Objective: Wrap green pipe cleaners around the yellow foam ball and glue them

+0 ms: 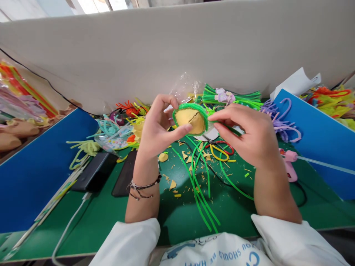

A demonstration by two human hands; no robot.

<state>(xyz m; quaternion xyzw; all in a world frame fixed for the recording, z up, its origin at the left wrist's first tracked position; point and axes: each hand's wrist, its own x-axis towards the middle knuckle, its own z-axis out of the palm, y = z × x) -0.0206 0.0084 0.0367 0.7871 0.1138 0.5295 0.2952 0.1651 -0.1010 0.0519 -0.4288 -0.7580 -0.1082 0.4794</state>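
Observation:
A round yellow piece (186, 119) with a dark slit across it and a fuzzy green rim is held up above the green table. My left hand (163, 123) grips it from the left, thumb on the yellow face and fingers behind the rim. At the rim's right side, my right hand (244, 129) pinches a green fuzzy stem between thumb and fingertips. Below lie loose green stems (194, 181), yellow scraps (173, 184) and scissors (220, 152) with red and yellow handles.
A black power bank (95, 171) with a white cable and a dark phone (124, 175) lie left. A pink glue gun (290, 164) rests right. Blue panels (47, 162) flank the green table (233, 214). Green stem bundles (249, 98) and purple stems (285, 120) sit at the back.

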